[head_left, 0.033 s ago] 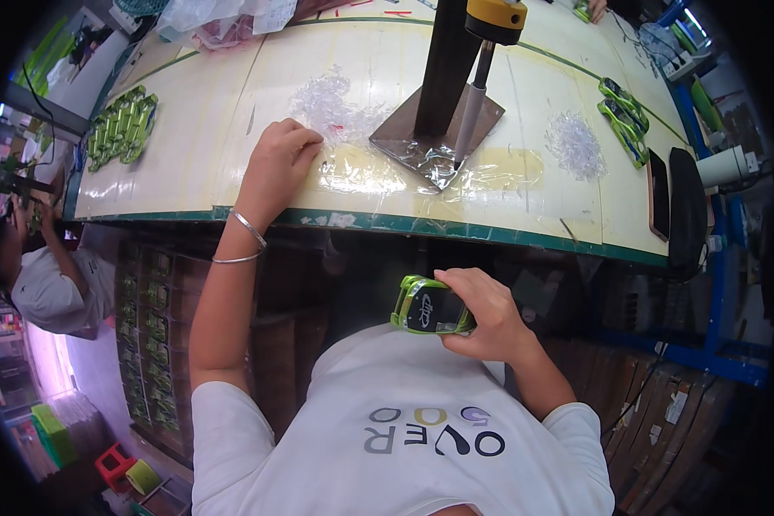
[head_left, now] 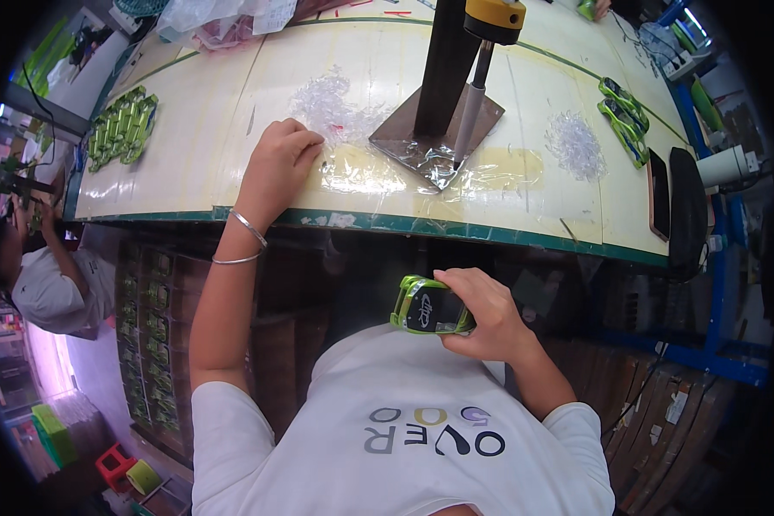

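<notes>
Multicoloured lettering [head_left: 452,442] across white shirt [head_left: 404,383], pale script [head_left: 426,308] on green-and-black item [head_left: 446,314]

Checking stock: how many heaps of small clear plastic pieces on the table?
2: a loose clear heap just beyond the left hand, a rounder clear heap beside the green-and-black plastic items. Others may be hidden.

Table [head_left: 211,163] before you, stand [head_left: 434,86] on it, left scraps [head_left: 322,99] and right scraps [head_left: 574,146] flanking it, your left hand [head_left: 275,165] beside the former, parts [head_left: 122,129] far left, phone [head_left: 659,193] far right, device [head_left: 430,310] in your right hand [head_left: 490,316]
</notes>
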### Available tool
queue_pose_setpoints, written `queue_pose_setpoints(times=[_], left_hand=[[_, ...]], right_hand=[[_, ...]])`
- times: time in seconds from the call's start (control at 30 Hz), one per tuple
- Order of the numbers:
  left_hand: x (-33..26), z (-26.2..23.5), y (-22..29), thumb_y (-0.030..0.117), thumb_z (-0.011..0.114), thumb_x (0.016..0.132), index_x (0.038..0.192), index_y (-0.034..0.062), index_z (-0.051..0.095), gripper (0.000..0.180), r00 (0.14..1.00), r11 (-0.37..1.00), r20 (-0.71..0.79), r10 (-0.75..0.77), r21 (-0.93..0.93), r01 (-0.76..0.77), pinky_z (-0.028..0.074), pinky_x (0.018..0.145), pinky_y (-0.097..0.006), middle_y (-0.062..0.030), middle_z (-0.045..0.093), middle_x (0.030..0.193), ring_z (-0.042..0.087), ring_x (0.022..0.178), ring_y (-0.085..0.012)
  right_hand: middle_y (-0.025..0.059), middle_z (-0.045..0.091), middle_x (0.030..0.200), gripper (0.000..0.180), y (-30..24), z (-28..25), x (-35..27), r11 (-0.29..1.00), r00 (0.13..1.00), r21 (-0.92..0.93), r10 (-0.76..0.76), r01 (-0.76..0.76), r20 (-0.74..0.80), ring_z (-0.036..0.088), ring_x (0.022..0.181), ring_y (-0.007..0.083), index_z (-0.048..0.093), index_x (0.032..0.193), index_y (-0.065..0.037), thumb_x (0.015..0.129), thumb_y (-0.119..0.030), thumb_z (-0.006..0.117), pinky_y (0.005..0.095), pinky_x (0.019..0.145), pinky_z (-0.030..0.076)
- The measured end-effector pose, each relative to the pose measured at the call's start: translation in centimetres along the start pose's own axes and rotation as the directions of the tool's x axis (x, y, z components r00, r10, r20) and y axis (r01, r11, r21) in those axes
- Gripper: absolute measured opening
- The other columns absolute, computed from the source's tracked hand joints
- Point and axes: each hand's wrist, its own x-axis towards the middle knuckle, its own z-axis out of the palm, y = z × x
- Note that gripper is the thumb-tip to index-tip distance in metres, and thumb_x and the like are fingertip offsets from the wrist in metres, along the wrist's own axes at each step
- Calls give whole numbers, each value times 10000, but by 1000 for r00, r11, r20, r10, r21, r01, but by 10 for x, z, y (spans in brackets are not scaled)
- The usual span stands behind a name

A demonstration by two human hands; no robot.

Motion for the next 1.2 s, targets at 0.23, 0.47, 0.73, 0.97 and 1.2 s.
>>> queue_pose_setpoints(times=[0.23, 0.47, 0.73, 0.97, 1.2], left_hand=[[10, -3, 4, 50, 576, 707, 783, 0, 574, 91, 988, 963, 79, 131, 228, -146, 424, 700, -316, -93, 541, 774, 505, 781, -249], [-7, -13, 20, 53, 524, 803, 830, -7, 543, 69, 938, 633, 128, -321, -708, 313, 392, 583, -217, -46, 566, 747, 504, 649, -105], [-53, -13, 81, -5, 531, 774, 951, -48, 556, 184, 937, 445, 202, -286, -838, 316, 427, 560, -223, -84, 567, 729, 523, 639, -120], [-72, -8, 118, -66, 560, 736, 963, -54, 577, 228, 962, 345, 244, -124, -898, 272, 438, 580, -194, -83, 575, 790, 540, 697, -104], [-74, -2, 124, -14, 658, 644, 903, -32, 613, 263, 991, 779, 15, 132, -619, -95, 361, 547, -208, -52, 501, 724, 459, 633, -112]], right_hand=[[135, 555, 905, 614, 1, -1, -1, 1000, 1000, 5, -8, 8, -12, 555, 785, 285, 489, 1077, -7, 479, -43, 627, 344, 675, 458], [133, 550, 923, 628, 6, -3, -9, 999, 999, 31, 32, -32, -14, 555, 770, 270, 481, 1085, -8, 477, -48, 632, 337, 676, 459], [139, 546, 957, 660, 6, -3, -4, 979, 980, 130, 170, -157, -100, 560, 770, 243, 464, 1131, -35, 501, -59, 660, 319, 704, 459], [144, 544, 974, 674, 3, -2, 2, 964, 955, 171, 232, -202, -183, 560, 778, 246, 444, 1155, -45, 527, -70, 685, 318, 714, 457], [148, 544, 995, 668, 1, -1, 1, 965, 953, 179, 226, -191, -203, 562, 803, 256, 444, 1155, -46, 533, -71, 687, 317, 725, 458]])
